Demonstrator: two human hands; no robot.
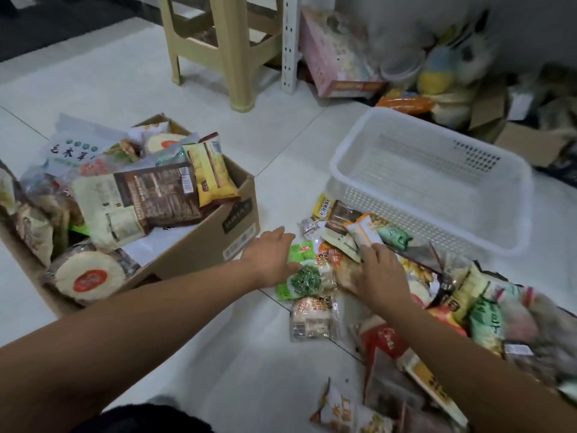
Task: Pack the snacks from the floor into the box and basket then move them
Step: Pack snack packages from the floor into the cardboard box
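Observation:
A cardboard box [199,245] at the left is heaped with several snack packets. A white plastic basket [515,195] stands at the right with nothing in it. Between them, in front of the basket, a pile of snack packets [437,292] covers the floor. My left hand [270,256] rests flat on a small green packet [301,251] at the pile's left edge. My right hand [379,273] lies palm down on the packets beside a green and white packet [306,281]. Whether either hand grips a packet is hidden.
A beige plastic stool [231,48] stands behind the box. A white metal post [288,42], a pink carton [337,57] and cluttered bags and cardboard line the back wall at the right. White floor tiles [218,354] show between my arms.

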